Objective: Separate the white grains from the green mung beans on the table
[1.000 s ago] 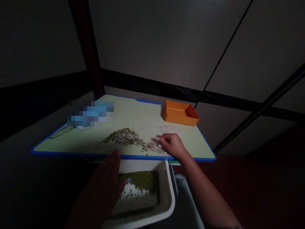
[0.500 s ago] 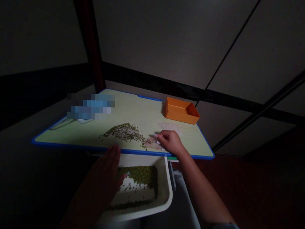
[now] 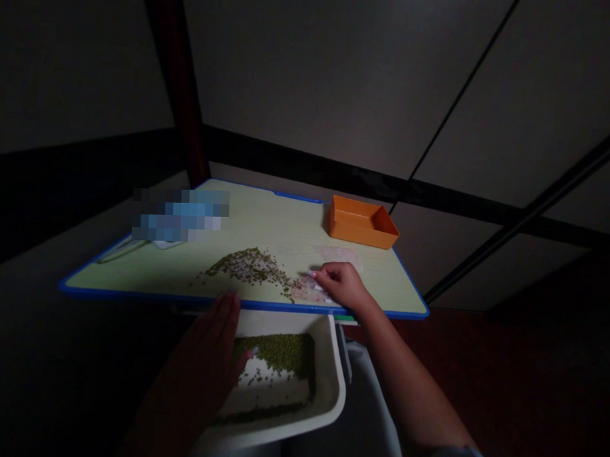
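My right hand [image 3: 342, 283] rests low over the table's near side, thumb and fingers pinched together. What is between them, if anything, is too small to make out. Just left of it a patch of small pale and reddish bits [image 3: 307, 290] borders a spread of small green beans [image 3: 248, 263]. My left hand [image 3: 205, 358] is open, its fingers stretched out and their tips at the blue table edge, with the thumb apart above a white tub [image 3: 337, 389]. More green beans [image 3: 285, 351] lie inside that tub, which sits below the table's near edge.
An orange box [image 3: 359, 234] stands at the back right of the pale table [image 3: 280, 221], with a pinkish patch [image 3: 340, 255] in front of it. A pixelated bluish object [image 3: 180, 214] is at the left end. Panels rise behind the table.
Both hands keep nearly the same places and poses. The view has shifted very slightly, and the pale bits beside my right hand look a little differently spread.
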The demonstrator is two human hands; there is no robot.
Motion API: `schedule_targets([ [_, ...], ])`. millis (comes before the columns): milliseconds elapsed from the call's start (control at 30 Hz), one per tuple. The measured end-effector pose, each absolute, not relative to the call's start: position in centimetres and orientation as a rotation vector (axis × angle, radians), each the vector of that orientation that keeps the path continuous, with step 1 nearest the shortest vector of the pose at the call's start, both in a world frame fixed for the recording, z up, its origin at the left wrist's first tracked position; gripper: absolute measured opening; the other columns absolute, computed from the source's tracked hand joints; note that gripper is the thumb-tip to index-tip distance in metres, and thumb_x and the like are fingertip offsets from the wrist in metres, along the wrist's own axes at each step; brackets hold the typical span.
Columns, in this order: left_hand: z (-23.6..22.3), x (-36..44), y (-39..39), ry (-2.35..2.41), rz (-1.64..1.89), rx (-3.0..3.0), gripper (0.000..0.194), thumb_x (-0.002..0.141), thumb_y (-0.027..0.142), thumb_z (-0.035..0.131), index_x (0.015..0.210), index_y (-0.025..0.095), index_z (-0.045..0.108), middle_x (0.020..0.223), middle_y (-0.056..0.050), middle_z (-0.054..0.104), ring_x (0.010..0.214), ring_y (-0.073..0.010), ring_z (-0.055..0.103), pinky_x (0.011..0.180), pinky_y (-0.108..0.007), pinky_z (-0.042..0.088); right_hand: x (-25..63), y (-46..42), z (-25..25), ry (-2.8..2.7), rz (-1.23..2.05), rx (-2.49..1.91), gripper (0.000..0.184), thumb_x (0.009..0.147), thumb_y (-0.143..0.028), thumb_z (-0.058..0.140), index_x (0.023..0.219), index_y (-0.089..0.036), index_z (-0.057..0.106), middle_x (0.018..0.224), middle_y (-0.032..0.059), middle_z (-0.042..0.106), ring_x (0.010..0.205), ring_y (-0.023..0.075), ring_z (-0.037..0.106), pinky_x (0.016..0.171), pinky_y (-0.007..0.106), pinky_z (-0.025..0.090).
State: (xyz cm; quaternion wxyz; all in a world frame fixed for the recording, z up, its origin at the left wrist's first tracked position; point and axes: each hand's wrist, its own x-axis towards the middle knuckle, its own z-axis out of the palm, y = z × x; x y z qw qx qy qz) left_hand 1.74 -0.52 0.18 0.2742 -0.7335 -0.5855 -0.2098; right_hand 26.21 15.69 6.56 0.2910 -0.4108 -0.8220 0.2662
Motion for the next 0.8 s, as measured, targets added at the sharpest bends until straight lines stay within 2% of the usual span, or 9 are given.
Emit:
schedule_targets([
  [367, 0.1, 1.7, -0.4, -1.537, -0.561, -1.946, 0.078, 0.091, 0.055, 0.028, 0.148, 0.004, 0.017, 0.145, -0.023, 0.047, 0.132, -0.0313, 0.048, 0.101, -0.043, 0.045, 25.7, 15.6, 7.1, -2.282, 0.637, -1.083, 0.041, 0.09, -0.041, 0.058, 0.058, -0.017, 0.056, 0.051, -0.0044, 0.046, 0.05, 0.008, 0.04, 0.052, 0.022, 0.022],
  [667, 0.2, 1.6, -0.4, -1.488, -0.546, -1.947, 0.077, 0.09, 0.052, 0.032, 0.147, 0.001, 0.02, 0.143, -0.025, 0.048, 0.133, -0.033, 0.048, 0.101, -0.044, 0.045, 25.2, 15.1, 7.8, -2.295, 0.6, -1.135, 0.037, 0.09, -0.039, 0.059, 0.06, -0.017, 0.061, 0.051, -0.003, 0.052, 0.051, 0.0086, 0.044, 0.052, 0.022, 0.023],
  [800, 0.0, 1.5, -0.3, -1.519, -0.561, -1.943, 0.077, 0.091, 0.053, 0.03, 0.149, 0.004, 0.016, 0.144, -0.022, 0.048, 0.134, -0.031, 0.046, 0.102, -0.043, 0.045, 25.5, 15.2, 7.5, -2.242, 0.572, -1.162, 0.038, 0.089, -0.04, 0.06, 0.059, -0.017, 0.061, 0.052, -0.0028, 0.052, 0.051, 0.0089, 0.044, 0.052, 0.022, 0.023],
])
